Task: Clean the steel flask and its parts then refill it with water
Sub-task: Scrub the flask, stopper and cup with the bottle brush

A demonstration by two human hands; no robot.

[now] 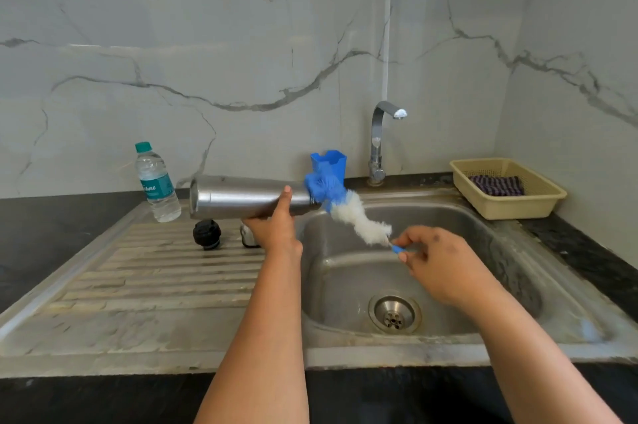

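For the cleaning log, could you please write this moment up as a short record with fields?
left hand: left hand grips the steel flask, held sideways above the drainboard, mouth toward the basin
right hand: right hand pinches the handle of the bottle brush
brush: blue and white bristles at the flask mouth
on drainboard: black cap, water bottle
sink: sink basin, no water seen running from the tap
right of sink: basket holding a striped cloth
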